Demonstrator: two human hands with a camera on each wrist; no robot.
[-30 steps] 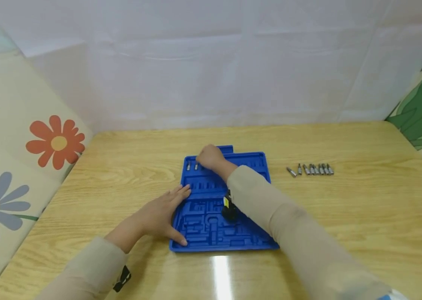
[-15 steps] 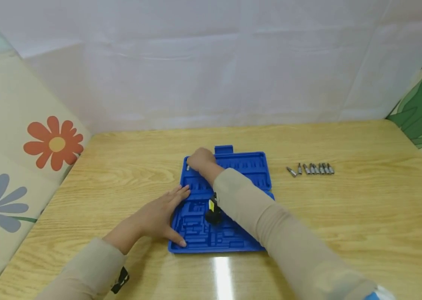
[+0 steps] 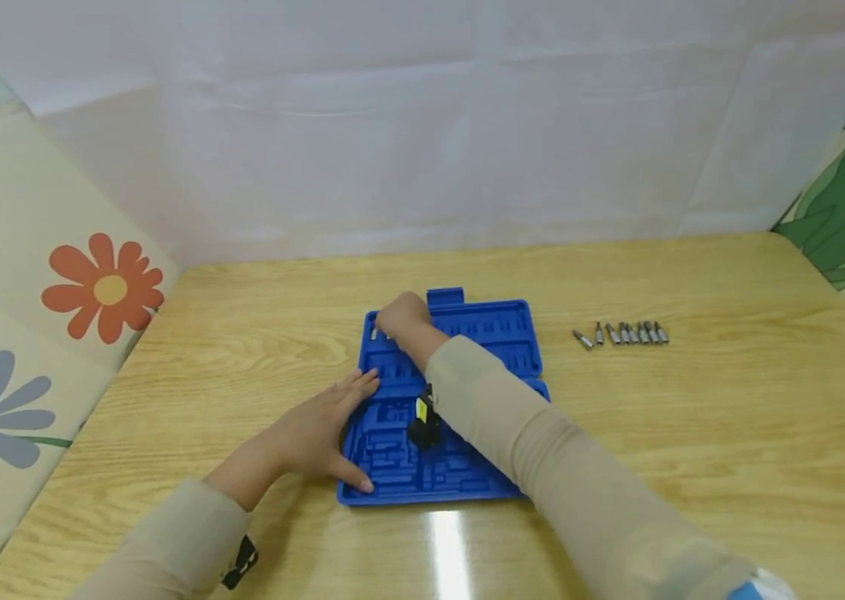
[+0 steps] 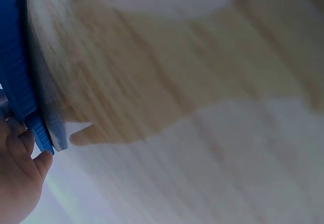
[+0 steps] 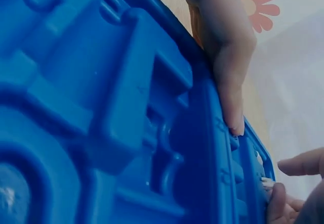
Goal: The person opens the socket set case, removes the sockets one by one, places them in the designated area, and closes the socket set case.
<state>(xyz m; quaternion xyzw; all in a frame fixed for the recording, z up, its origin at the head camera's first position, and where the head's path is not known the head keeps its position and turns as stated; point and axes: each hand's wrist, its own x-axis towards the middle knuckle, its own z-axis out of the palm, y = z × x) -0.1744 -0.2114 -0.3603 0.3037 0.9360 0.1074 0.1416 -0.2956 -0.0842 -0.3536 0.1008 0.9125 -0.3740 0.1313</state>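
A blue plastic bit case (image 3: 460,492) lies unfolded on the table, its moulded slots facing up. My left hand (image 3: 321,429) rests along its left side, fingers spread, with the thumb on the near corner. My right hand (image 3: 403,317) is at the case's far left corner. There, a small metal screwdriver bit (image 3: 373,334) sits in a slot. In the right wrist view, my right thumb (image 5: 276,204) touches or nearly touches a bit (image 5: 267,183), while the index finger (image 5: 304,164) stands apart from the thumb. Part of the slot row is hidden behind this hand.
Several loose metal bits (image 3: 621,334) lie in a row on the wooden table (image 3: 692,433), right of the case. A white cloth (image 3: 317,167) hangs behind the table. The case's latch tab (image 3: 445,297) sticks out at its far edge.
My right hand has moved left along the far slot row, covering a bit seen there before, then stays nearly still. My left hand keeps its place on the case.
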